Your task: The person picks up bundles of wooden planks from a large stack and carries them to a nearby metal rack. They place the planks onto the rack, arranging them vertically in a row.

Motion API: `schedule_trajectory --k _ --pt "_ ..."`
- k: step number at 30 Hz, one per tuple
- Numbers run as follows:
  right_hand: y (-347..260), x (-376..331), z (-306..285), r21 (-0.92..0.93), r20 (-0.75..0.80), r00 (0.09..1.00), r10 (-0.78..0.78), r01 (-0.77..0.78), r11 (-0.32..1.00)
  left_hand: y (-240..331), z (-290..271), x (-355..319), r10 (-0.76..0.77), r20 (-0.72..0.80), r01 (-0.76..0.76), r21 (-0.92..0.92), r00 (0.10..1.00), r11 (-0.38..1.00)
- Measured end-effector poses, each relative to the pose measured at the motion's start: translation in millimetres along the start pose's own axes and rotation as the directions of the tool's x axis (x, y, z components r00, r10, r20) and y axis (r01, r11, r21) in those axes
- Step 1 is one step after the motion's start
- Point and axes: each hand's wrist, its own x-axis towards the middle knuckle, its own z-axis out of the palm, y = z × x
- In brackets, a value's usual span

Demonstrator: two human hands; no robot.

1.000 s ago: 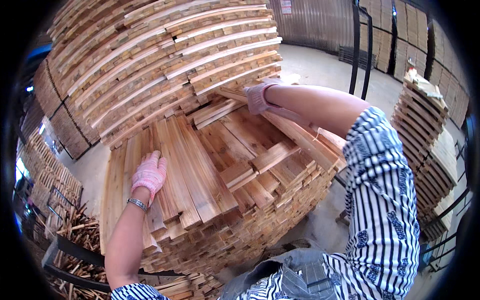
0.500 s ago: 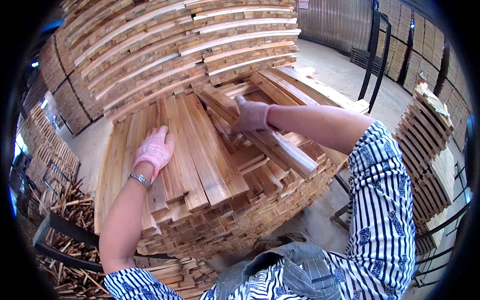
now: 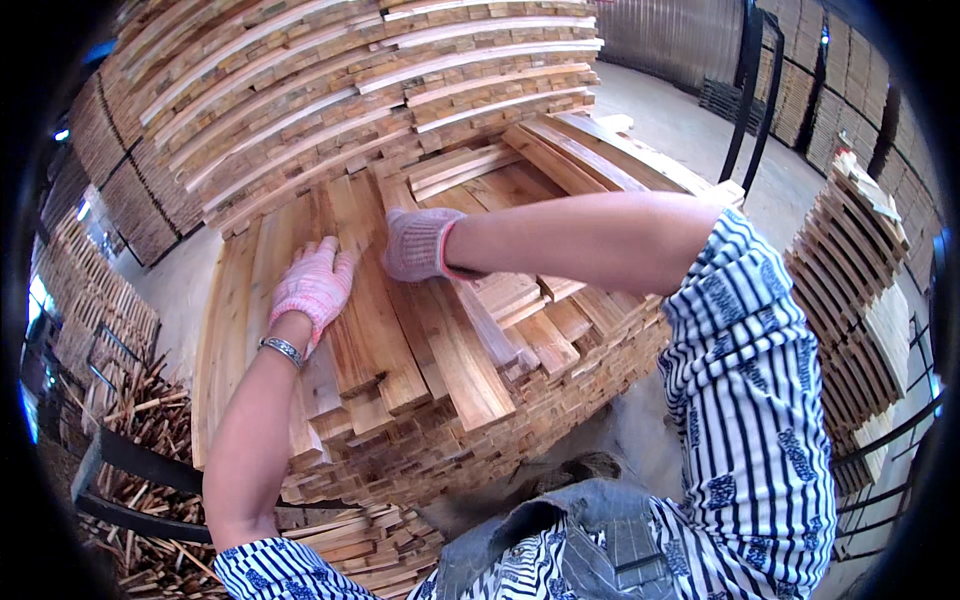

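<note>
My left hand (image 3: 314, 286), in a pink-and-white knit glove, lies flat with fingers stretched on a row of wooden boards (image 3: 240, 330) laid side by side. To its right, my right hand (image 3: 420, 245), gloved alike, is closed over the middle of a long wooden plank (image 3: 468, 372). This plank rests at the right edge of the row, and its near end juts slightly past its neighbours. The fingers' undersides are hidden. Right of the plank, under my right forearm, shorter wood pieces (image 3: 510, 295) lie at uneven angles on the stack.
A tall wall of stacked boards (image 3: 390, 80) rises behind. Loose planks (image 3: 590, 150) lie at the stack's far right. A black metal frame (image 3: 755, 100) stands beyond them, and a black rail (image 3: 140, 500) runs at lower left beside scrap sticks (image 3: 150, 420). Another pile (image 3: 850, 270) stands right.
My right hand has moved left, bringing the plank from the uneven pieces to the edge of the board row. My left hand stays almost where it was.
</note>
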Motion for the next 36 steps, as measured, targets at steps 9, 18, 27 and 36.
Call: schedule_trajectory --k 9,18,27,36 --pt "115 26 13 0.269 -0.057 0.991 0.123 -0.103 0.958 -1 5 -1 0.031 -0.019 -0.03 0.023 0.999 0.999" --pt "69 16 21 0.44 -0.281 0.91 0.305 -0.161 0.883 -5 5 4 0.112 -0.055 -0.112 -0.004 0.992 0.994" --pt "199 -66 -1 -0.465 -0.179 0.871 0.457 -0.484 0.741 -4 4 1 0.104 -0.03 -0.104 0.008 0.994 0.995" --pt "117 4 -40 -0.646 0.026 0.989 -0.144 0.127 0.752 -4 -1 -7 0.039 -0.023 -0.038 0.034 0.999 0.999"
